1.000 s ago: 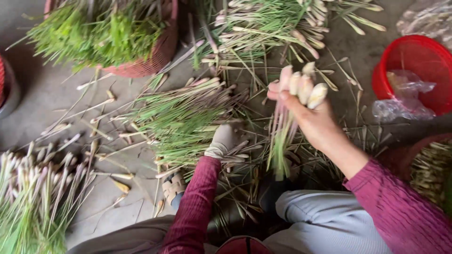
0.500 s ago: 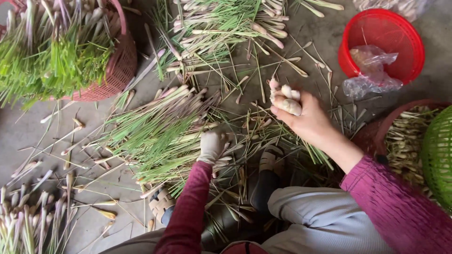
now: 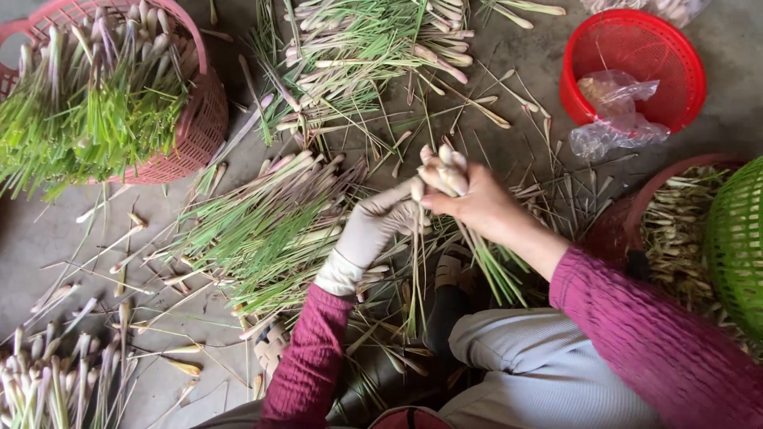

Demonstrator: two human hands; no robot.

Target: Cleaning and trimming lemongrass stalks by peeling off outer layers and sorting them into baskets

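The right hand (image 3: 477,208) is clamped around a bunch of lemongrass stalks (image 3: 442,171), pale bulbs protruding above the fist; the gloved left hand (image 3: 373,226) touches the bunch with fingers extended. Below, a grey concrete floor (image 3: 40,238) strewn with trimmings.

Small bunch of lemongrass stalks (image 3: 442,171), pale whitish-pink bulb ends clustered together and pointing up-left, thin green leaf ends trailing down-right toward the knees. Bunch tilted, lifted off the floor, gripped at the bulbs by the bare right hand (image 3: 477,208); the gloved left hand (image 3: 373,226) touches one stalk at its near side. Stalks trimmed, roughly aligned.
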